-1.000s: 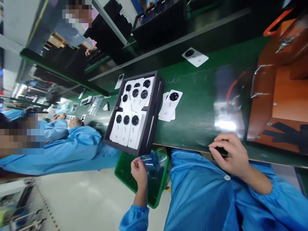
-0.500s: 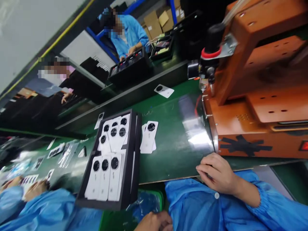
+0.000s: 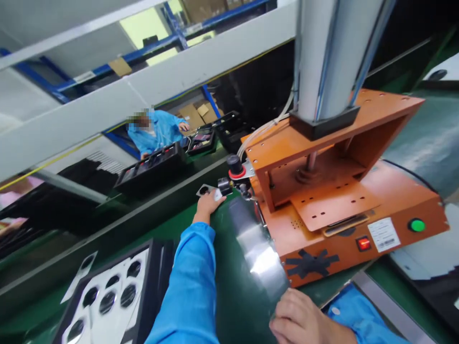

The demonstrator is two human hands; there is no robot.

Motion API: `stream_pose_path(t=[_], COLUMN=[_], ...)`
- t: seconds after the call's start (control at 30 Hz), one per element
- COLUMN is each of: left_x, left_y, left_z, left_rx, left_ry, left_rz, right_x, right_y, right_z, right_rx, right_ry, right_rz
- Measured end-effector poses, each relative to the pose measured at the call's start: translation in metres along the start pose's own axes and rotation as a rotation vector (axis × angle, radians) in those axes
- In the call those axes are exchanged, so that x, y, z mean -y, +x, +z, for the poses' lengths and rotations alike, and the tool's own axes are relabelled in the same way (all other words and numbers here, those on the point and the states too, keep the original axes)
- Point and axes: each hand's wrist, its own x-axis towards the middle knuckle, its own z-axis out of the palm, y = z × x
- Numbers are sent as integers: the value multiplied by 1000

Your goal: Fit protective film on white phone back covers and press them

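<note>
My left hand (image 3: 208, 204) is stretched to the back of the green bench. Its fingers close over a white phone back cover (image 3: 204, 190) with a round dark camera area, beside the black pressure gauge (image 3: 224, 186). Close to the bench's front edge, my right hand (image 3: 296, 317) has its fingers curled in; whatever may be inside them is hidden. To the left of my left sleeve, a black foam tray (image 3: 155, 282) holds several white phone back covers (image 3: 114, 302). One more cover (image 3: 79, 277) lies behind that tray.
An orange press (image 3: 311, 265) with a grey cylinder (image 3: 324, 62) stands at the right, showing a green button (image 3: 417, 225) and a red switch (image 3: 363, 243). Across the divider, a person in blue (image 3: 158, 129) sits behind a black box (image 3: 150, 165).
My left hand has gone from the bench's front edge to the cover at the back. The view has swung up and right. The loose covers right of the tray are out of sight behind my arm.
</note>
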Motion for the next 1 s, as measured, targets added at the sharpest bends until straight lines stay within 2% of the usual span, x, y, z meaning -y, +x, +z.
stream_pose_path(t=[0.13,0.27,0.33,0.43,0.53,0.6,0.63,0.7,0.73,0.8,0.83,0.9,0.93,1.0], left_x=[5,-7,-14,-21,-21,-20,-19,-20,-21,-24,-26,-32,-38,-52], left_y=[9,8,5,-2,-27,-63,-89,-156,-195,-275,-312,-373,-394,-421], left_z=[19,25,20,0,-27,-38,-40,-36,-30,-11,0,24,37,60], left_rx=[75,77,53,-19,-119,-189,-218,-273,-313,-520,-562,-536,-507,-432], left_ry=[101,155,163,159,154,152,152,139,124,-4,-53,-168,-222,-299], left_rz=[25,19,1,-41,-98,-119,-123,-90,-67,103,146,156,144,136], right_x=[-2,-2,-1,1,1,0,-1,-3,-3,-1,2,10,14,18], right_y=[-3,-5,-4,0,4,6,7,8,8,11,14,25,33,52], right_z=[5,6,5,3,0,-2,-2,-3,-3,-5,-6,-8,-8,-4], right_rx=[14,13,-20,-47,-89,-121,-130,-133,-132,-127,-127,-116,-95,-25], right_ry=[-3,19,21,39,71,93,106,137,158,212,248,348,406,504], right_rz=[-40,-41,-19,-13,-20,-7,2,11,18,42,68,179,267,486])
